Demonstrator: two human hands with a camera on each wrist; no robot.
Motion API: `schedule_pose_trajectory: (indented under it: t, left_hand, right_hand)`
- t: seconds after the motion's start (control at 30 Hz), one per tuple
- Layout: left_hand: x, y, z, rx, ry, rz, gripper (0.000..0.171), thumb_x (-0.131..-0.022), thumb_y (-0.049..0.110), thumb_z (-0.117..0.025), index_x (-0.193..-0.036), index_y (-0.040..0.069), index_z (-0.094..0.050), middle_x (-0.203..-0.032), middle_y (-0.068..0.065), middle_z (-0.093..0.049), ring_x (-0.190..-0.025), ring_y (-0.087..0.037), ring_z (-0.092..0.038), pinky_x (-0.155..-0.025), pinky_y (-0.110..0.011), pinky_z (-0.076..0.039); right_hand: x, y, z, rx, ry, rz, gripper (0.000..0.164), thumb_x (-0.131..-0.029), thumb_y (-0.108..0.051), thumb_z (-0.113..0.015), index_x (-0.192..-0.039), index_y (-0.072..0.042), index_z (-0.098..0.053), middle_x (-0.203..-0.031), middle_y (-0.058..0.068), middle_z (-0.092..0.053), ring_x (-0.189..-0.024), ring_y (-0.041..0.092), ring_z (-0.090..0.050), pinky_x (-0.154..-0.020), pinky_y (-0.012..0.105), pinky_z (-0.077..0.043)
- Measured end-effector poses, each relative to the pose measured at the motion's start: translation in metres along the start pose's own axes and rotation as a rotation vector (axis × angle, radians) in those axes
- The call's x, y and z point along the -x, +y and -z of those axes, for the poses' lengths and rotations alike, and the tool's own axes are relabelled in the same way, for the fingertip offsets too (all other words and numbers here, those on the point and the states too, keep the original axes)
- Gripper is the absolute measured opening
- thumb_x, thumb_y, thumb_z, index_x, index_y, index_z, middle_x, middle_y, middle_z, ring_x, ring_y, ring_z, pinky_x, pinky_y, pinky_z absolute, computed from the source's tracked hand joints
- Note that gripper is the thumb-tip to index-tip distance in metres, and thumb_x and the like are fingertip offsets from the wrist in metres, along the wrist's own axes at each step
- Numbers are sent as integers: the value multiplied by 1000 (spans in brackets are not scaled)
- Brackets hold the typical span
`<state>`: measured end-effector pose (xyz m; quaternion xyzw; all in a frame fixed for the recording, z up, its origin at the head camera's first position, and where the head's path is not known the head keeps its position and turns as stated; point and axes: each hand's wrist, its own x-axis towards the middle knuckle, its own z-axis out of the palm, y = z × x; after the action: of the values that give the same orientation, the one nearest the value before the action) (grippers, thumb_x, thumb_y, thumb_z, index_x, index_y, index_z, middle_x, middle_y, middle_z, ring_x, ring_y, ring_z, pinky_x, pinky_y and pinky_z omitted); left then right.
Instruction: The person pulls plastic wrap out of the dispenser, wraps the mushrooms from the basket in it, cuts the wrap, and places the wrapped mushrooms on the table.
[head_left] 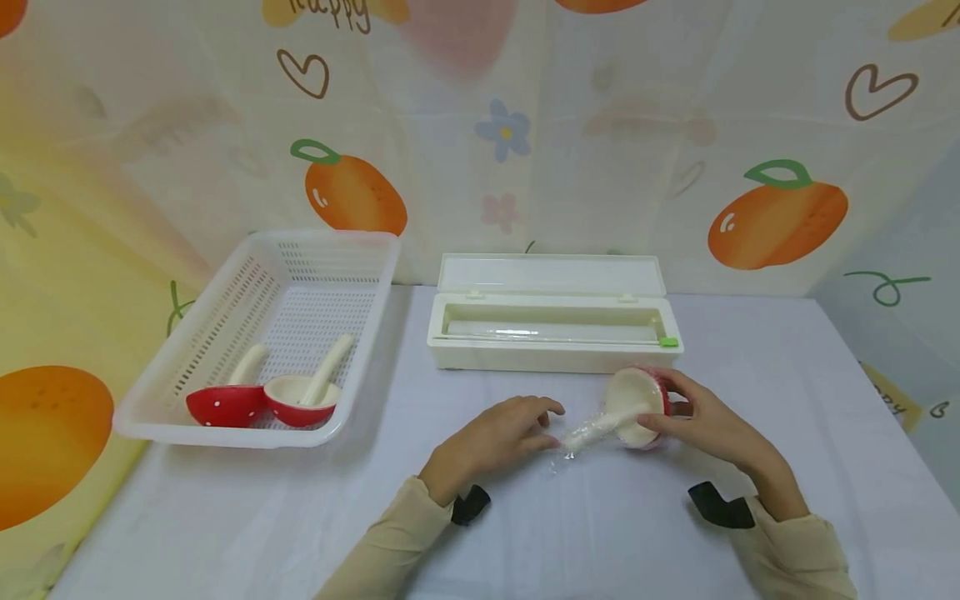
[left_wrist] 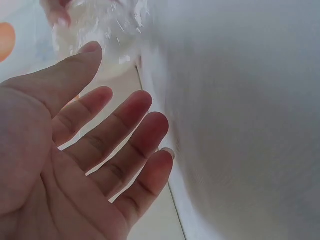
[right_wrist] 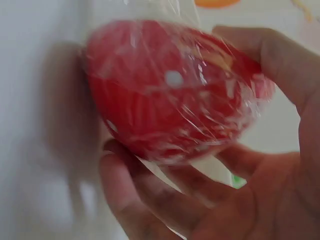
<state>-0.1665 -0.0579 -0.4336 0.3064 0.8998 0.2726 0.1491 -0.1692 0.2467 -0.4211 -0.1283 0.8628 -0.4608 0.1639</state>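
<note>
My right hand [head_left: 708,421] holds a ladle [head_left: 628,396] by its bowl, thumb on one side and fingers round the other. Cream inside, the bowl is red with white dots outside [right_wrist: 170,80], and clear plastic film wraps it. The handle slants toward my left hand [head_left: 510,437], where loose film [head_left: 564,454] sticks out at its tip. In the left wrist view the left fingers [left_wrist: 150,135] are spread and relaxed, with nothing between them. That hand is right beside the wrapped handle.
A white cling film box [head_left: 555,358] stands behind the hands, lid [head_left: 551,275] raised, with a film roll inside and a green slider [head_left: 668,342] at its right. On the left, a white plastic basket [head_left: 367,333] holds two red ladles [head_left: 225,406] with cream handles.
</note>
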Motion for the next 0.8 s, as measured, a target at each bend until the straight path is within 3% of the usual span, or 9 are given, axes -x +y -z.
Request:
schedule_pose_trajectory:
  t: [0.2,0.33,0.53,0.67,0.8]
  left_hand:
    - [2,-4,7,9,53,15,37,-97,26,-65,-131,13,-59,-112,-2,-68,-103,-16,-60,-92,-30,-49]
    - [4,-9,13,-1,132,0,36,-96,23,-65,-130,12,-60,-113,-5,-69,-105,-20,-62,-93,-33,-50]
    - [8,-15,24,-53,260,-21,33,-94,20,-68,-125,9,-63,-112,-8,-70,-107,-25,-62,-97,-40,-49]
    - [11,-18,32,-82,325,-11,31,-93,19,-69,-123,10,-65,-114,-7,-70,-112,-27,-61,-98,-43,-48]
    - [11,-22,44,-120,363,5,30,-93,18,-70,-121,10,-66,-116,-6,-70,-107,-26,-61,-94,-42,-48]
  right_hand:
    - [11,11,27,59,-13,-40,64,-95,-28,-67,-147,-6,-37,-137,17,-50,-118,37,-60,-82,26,-52]
    - [20,21,44,124,13,-125,69,-97,-34,-63,-150,-4,-32,-140,20,-47,-118,41,-59,-85,36,-54]
    - [28,36,64,169,95,-247,84,-100,-43,-55,-152,9,-15,-144,35,-35,-123,53,-45,-90,53,-50]
    - [28,43,70,131,159,-286,92,-100,-45,-52,-151,14,-3,-145,42,-25,-126,53,-33,-87,41,-48]
    - [26,47,69,105,247,-300,92,-100,-47,-50,-149,16,-4,-149,43,-16,-125,56,-33,-88,49,-45]
